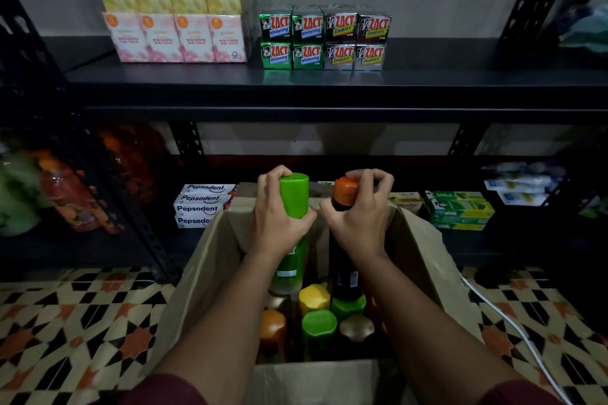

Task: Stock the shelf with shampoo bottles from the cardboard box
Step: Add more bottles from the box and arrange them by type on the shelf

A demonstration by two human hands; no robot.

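We see 2 hands over the open cardboard box (424, 240) on the patterned tile floor (82, 322). Left hand (279, 217) is wrapped closed around the green shampoo bottle (292, 207) just under its cap, bottle upright, base above the others in the box. Right hand (362, 217) is curled closed around the neck of the black shampoo bottle (343, 270) with orange cap, also upright, beside the green one. More bottles (316, 312) stand in the box, caps up. Black shelf (427, 76) above holds ZACT toothpaste boxes (324, 38) and tissue packs (174, 38); Pepsodent boxes (200, 205) sit on the lower level behind the box.
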